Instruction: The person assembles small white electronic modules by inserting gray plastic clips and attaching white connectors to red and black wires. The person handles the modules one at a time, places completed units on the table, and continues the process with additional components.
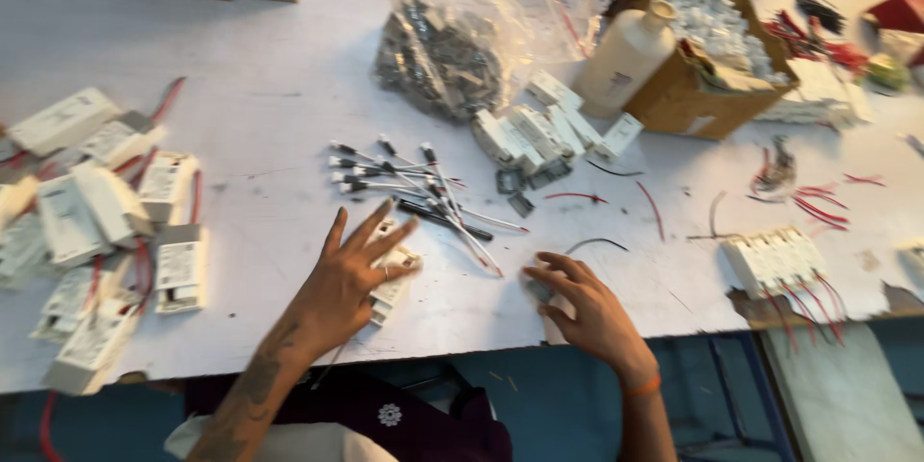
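Observation:
My left hand lies flat with fingers spread on top of a small white plastic box near the table's front edge. My right hand curls over another white box at the table edge, fingers bent around it. Just beyond my hands lies a loose bunch of white and black wires with black tips. Further back sits a cluster of white boxes.
A pile of white boxes with red wires fills the left side. A clear bag of dark parts, a white bottle and an open cardboard box stand at the back. A row of white boxes lies right.

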Motion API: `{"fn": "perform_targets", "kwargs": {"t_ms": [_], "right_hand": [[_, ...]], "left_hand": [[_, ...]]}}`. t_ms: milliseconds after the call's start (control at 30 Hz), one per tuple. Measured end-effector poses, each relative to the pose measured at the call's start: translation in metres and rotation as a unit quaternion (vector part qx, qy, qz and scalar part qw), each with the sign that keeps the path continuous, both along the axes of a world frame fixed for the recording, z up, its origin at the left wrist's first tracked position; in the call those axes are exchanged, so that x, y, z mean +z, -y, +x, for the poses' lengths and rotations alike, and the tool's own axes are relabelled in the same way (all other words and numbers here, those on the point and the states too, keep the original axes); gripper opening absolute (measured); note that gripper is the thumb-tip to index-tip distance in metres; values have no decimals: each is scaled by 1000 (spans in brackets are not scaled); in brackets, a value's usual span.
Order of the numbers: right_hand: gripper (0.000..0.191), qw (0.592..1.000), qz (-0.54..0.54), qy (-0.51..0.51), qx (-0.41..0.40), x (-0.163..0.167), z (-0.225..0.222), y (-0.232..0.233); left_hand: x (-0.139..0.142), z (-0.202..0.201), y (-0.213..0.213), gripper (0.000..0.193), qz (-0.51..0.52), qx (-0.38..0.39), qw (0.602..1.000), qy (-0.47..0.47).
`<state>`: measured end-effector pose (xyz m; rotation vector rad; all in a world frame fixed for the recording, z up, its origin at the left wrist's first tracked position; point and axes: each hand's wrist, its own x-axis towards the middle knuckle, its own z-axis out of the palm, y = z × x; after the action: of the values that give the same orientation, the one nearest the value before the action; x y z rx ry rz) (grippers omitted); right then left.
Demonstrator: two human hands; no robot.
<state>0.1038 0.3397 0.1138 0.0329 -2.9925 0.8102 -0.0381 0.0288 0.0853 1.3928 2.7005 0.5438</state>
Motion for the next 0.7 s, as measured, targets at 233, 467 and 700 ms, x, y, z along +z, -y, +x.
{"fn": "perform_targets", "kwargs": {"t_ms": [233, 467, 700], "right_hand": [[44, 1000, 4, 11, -26, -2, 0, -3], [32, 987, -62, 15, -147, -17, -5, -3], [45, 989, -77, -123, -16, -32, 8, 6]], "left_hand": [[-10, 34, -18, 93, -25, 275, 961, -1], [-19, 61, -23, 67, 58, 128, 988, -60], [-19, 116, -1, 64, 258, 188, 945, -75]]}}
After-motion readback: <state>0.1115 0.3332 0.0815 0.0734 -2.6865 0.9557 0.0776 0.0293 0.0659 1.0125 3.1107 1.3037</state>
